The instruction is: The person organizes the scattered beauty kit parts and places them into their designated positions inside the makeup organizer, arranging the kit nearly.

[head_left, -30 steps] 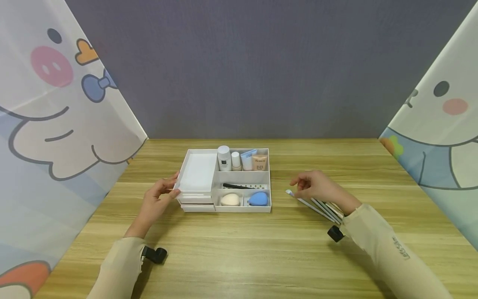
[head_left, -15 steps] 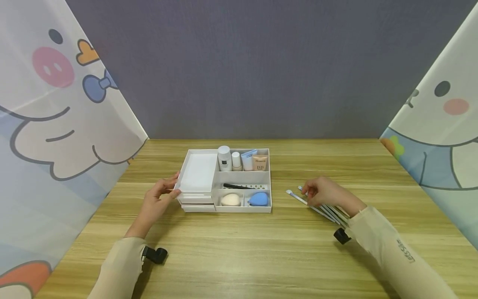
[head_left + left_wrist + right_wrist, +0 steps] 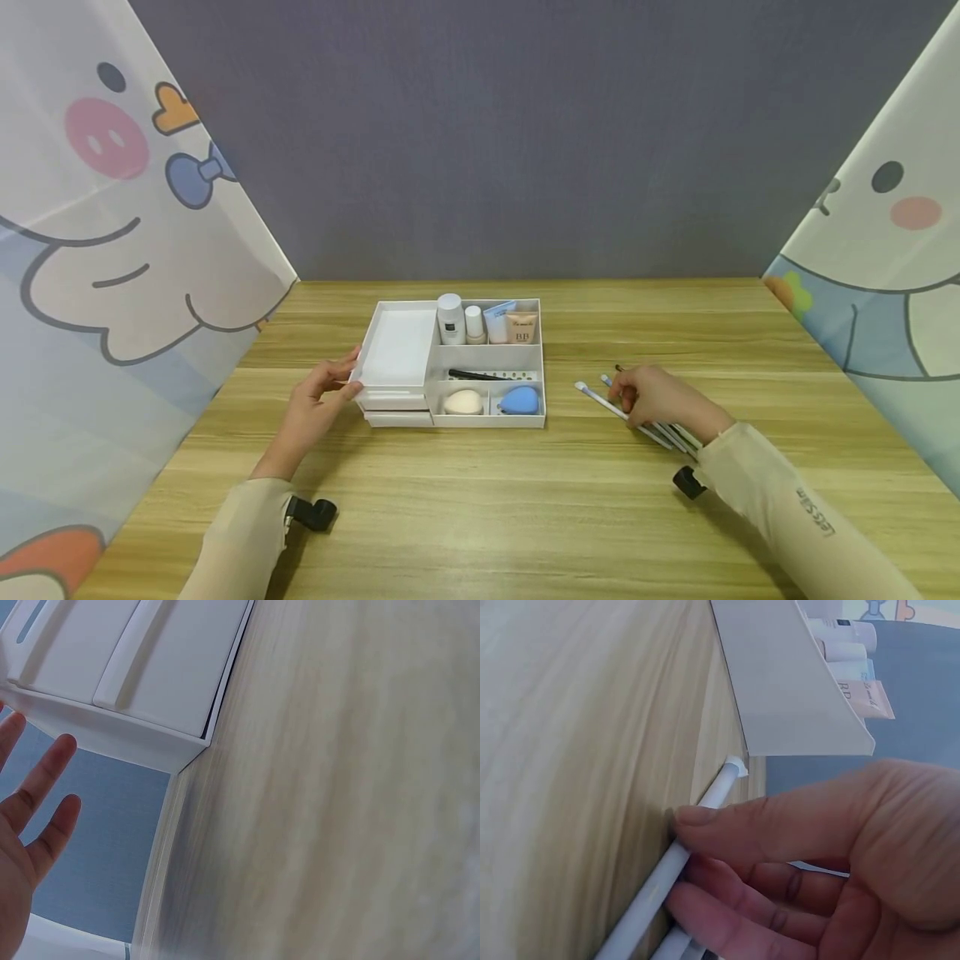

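Note:
My left hand (image 3: 315, 400) rests against the left side of a white makeup organizer (image 3: 395, 343); in the left wrist view its fingers are extended beside the drawer fronts (image 3: 161, 660). To the right, my right hand (image 3: 660, 394) is low over several slim makeup brushes (image 3: 672, 435) lying on the table. In the right wrist view, thumb and fingers pinch a white-handled makeup brush (image 3: 649, 896) with a pale tip, while others lie beneath the fingers. The hand hides part of the bunch in the head view.
The organizer holds a white bottle (image 3: 451, 320), a smaller bottle, two tubes (image 3: 521, 327), a black pencil (image 3: 474, 375), a cream sponge (image 3: 463, 402) and a blue sponge (image 3: 519, 401). A grey panel (image 3: 495, 142) stands behind the wooden table (image 3: 480, 508).
My right hand has shifted right and slightly toward me along the brushes, uncovering more of their tips. My left hand and the organizer have stayed in place.

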Available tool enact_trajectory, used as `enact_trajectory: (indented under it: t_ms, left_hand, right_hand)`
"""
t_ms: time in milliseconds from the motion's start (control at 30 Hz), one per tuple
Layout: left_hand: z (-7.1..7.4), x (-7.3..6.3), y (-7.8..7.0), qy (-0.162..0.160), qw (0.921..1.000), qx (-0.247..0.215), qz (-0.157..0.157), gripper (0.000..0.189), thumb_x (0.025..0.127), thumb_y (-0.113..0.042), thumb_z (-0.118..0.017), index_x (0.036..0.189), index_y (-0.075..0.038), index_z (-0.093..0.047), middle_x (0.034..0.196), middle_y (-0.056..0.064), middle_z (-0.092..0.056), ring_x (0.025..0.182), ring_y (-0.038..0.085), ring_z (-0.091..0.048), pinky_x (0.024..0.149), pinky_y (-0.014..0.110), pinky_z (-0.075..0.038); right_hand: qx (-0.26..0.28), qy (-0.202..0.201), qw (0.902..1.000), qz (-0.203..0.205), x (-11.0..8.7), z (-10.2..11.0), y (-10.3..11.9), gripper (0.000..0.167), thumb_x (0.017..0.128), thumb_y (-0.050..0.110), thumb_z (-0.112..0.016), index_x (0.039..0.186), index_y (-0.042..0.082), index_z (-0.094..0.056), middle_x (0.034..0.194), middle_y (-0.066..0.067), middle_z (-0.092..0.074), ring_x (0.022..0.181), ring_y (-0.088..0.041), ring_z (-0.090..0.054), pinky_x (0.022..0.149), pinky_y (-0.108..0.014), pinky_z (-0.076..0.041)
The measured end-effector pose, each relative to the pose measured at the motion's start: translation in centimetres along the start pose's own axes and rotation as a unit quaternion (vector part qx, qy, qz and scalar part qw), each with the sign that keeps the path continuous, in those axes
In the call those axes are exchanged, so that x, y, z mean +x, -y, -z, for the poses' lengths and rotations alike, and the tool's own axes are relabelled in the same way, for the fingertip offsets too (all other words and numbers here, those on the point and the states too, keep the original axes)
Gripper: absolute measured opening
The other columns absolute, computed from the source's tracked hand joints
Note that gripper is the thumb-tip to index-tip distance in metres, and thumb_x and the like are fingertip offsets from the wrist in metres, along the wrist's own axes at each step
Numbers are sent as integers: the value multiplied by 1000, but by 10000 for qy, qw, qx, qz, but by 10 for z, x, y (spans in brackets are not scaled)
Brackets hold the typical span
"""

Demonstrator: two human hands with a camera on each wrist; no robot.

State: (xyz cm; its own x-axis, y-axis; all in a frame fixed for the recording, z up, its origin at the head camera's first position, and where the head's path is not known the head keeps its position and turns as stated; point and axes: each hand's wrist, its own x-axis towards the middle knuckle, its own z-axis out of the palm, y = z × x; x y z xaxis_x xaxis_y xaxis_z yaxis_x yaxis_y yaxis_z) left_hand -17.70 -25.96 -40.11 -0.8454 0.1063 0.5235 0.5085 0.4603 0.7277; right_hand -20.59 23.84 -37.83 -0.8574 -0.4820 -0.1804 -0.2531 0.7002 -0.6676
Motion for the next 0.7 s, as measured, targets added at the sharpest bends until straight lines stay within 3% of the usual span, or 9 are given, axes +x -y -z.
enact_trajectory:
  t_ms: [200,333,700]
  left_hand:
    - [1,0,-1,7,10000,-49,5,27,87,14,-66,113,5,-62,139,15,-54,100,-6,-58,82,12,-44]
    - [1,0,-2,-7,10000,-91,0,27,86,14,-67,112,5,-63,138,19,-54,100,-6,-58,82,12,-45]
    - [1,1,-4,6,10000,-37,-20,26,87,12,-68,111,4,-63,137,19,-55,109,-6,-56,81,13,-46]
  right_hand:
    - [-75,204,9997,-66,-1,-2,5,35,71,-15,-67,103,-2,-65,67,-4,-56,47,-12,-49,43,-26,-45]
    - [6,286,9993,-242,-1,-4,7,35,71,-15,-64,103,-1,-65,66,-5,-56,45,-12,-48,42,-25,-43]
    - [-356,277,9988,-203,-1,-9,8,31,69,-10,-70,92,8,-60,66,-3,-51,45,-11,-41,41,-25,-38]
